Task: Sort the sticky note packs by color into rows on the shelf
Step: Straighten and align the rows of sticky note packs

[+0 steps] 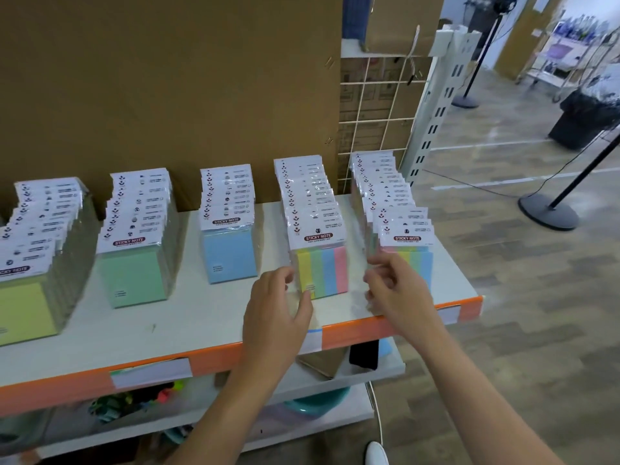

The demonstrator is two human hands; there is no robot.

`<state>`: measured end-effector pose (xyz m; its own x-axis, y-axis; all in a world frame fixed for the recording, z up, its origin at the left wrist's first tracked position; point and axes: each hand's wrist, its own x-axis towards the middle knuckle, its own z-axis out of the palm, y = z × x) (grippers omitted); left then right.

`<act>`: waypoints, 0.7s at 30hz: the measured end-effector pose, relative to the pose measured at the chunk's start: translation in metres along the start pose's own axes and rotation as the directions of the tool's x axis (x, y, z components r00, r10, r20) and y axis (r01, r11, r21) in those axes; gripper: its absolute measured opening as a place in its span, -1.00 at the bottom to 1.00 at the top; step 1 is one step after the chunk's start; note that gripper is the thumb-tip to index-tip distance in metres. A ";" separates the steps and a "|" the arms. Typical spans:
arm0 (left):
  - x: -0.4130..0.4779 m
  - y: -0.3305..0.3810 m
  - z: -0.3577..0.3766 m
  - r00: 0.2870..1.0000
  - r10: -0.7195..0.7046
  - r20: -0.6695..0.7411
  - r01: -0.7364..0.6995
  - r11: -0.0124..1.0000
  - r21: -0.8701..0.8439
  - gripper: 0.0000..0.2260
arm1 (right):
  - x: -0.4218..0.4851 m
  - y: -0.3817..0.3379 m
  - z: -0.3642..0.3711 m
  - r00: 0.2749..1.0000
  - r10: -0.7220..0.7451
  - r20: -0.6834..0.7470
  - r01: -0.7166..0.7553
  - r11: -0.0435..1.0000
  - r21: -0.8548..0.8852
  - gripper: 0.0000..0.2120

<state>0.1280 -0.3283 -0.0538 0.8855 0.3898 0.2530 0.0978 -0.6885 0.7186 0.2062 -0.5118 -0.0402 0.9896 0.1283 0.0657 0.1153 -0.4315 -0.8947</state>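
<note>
At centre-right of the frame, the left hand (278,313), fingers loosely apart, touched the front multicolour pack (322,270) on the shelf (201,323). Whether the right hand (399,290) gripped anything was unclear. Nudging packs flush should keep rows straight.

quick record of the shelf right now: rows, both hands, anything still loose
shelf: white top, orange front edge
rows, left to right: yellow row, green row, blue row, left striped row, right striped row
packs: leaning back, overlapped front to back
left hand: at the left edge of the left striped row's front pack; grip unclear
right hand: at the left edge of the right striped row's front pack; grip unclear
loose packs: none seen on the top
</note>
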 end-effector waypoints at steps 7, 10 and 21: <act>-0.012 0.051 0.028 0.987 0.123 0.103 -0.089 0.954 -0.286 -0.81 | 0.007 0.037 -0.065 0.992 0.023 -0.127 -0.023 1.000 0.004 -0.74; -0.003 0.075 0.058 0.968 0.096 0.230 -0.063 0.987 -0.146 -0.61 | 0.014 0.046 -0.078 1.000 0.000 -0.017 -0.002 0.988 -0.153 -0.54; 0.023 0.090 0.107 0.954 -0.036 0.299 -0.003 0.992 0.128 -0.38 | 0.039 0.063 -0.091 0.983 -0.104 0.152 0.150 0.931 -0.333 -0.45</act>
<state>0.2062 -0.4470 -0.0529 0.9767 0.2134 0.0221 0.1523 -0.7621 0.6292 0.2598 -0.6148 -0.0541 0.9475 0.3067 0.0905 0.2846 -0.6799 -0.6758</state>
